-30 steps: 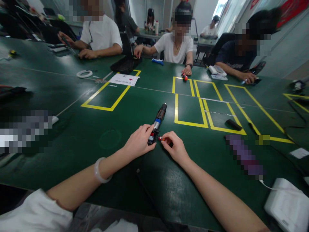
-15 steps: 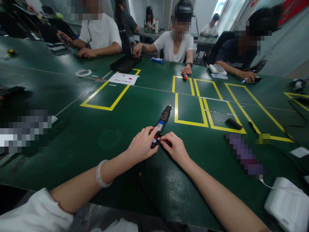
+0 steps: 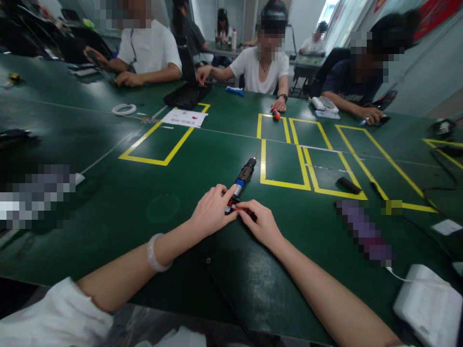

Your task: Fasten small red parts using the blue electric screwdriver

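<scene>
A slim electric screwdriver [image 3: 246,174], black with a blue band and a silver section, lies slantwise on the green table, its thin bit pointing away from me. My left hand [image 3: 213,209] is closed around its rear part, thumb along the near end and index finger along the silver section. My right hand [image 3: 261,220] is right beside that rear end, thumb and fingertips pinched together at a small red part there. What those fingertips hold is too small and partly hidden to name.
Yellow tape rectangles [image 3: 285,184] mark the green table [image 3: 108,202]. A black stick-like object [image 3: 349,185] lies in one. At right are a blurred purple object [image 3: 365,231] with a cable and a white box [image 3: 428,301]. Co-workers sit opposite; a black tray [image 3: 186,96] and tape roll [image 3: 124,109] lie ahead.
My right fingers have shifted slightly at the screwdriver's rear end, and more red shows between them. My left hand keeps its hold. The view has moved very little.
</scene>
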Motion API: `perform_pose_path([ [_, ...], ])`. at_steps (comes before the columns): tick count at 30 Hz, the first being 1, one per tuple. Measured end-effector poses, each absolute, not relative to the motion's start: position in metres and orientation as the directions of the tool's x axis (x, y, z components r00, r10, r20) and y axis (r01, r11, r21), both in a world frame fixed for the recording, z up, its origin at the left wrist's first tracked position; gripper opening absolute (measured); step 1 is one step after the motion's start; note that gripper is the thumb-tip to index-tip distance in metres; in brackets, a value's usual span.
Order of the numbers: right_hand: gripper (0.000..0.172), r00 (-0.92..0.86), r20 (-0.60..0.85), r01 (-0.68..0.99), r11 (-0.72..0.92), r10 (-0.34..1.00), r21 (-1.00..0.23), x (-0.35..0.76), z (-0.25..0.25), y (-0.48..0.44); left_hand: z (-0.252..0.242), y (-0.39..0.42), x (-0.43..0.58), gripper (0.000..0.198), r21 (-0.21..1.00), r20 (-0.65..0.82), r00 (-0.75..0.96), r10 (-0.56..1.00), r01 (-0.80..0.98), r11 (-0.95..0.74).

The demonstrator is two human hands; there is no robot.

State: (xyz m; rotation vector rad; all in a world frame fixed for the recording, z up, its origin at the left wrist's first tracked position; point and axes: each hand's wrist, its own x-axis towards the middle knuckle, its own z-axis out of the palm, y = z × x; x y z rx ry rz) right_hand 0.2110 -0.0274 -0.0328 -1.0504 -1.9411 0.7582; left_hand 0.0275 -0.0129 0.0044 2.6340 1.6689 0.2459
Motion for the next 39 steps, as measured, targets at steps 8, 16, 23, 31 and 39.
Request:
perform_pose_path([
  [8,0.024,-0.351,0.307,0.366,0.432,0.885,-0.824,0.211,-0.033,-0.027,0.004,-0.002,0.001,0.062,-0.011,0.148,0.439,0.886,0.897,-0.442],
  [16,0.019,-0.349,0.292,0.402,0.423,0.891,-0.812,0.212,-0.032,-0.028,0.007,0.032,-0.071,0.068,-0.078,0.102,0.292,0.951,0.955,-0.285],
  [23,0.015,-0.363,0.288,0.459,0.439,0.886,-0.772,0.212,-0.028,-0.028,0.013,0.070,-0.144,0.071,-0.064,0.058,0.189,0.980,0.981,-0.185],
  [31,0.017,-0.364,0.284,0.476,0.439,0.887,-0.762,0.212,-0.028,-0.028,0.017,0.096,-0.190,0.068,-0.021,0.081,0.129,0.988,0.992,-0.128],
  [39,0.016,-0.368,0.299,0.464,0.453,0.880,-0.762,0.213,-0.032,-0.027,0.026,0.070,-0.163,0.053,-0.157,0.163,0.065,0.984,0.987,-0.039],
])
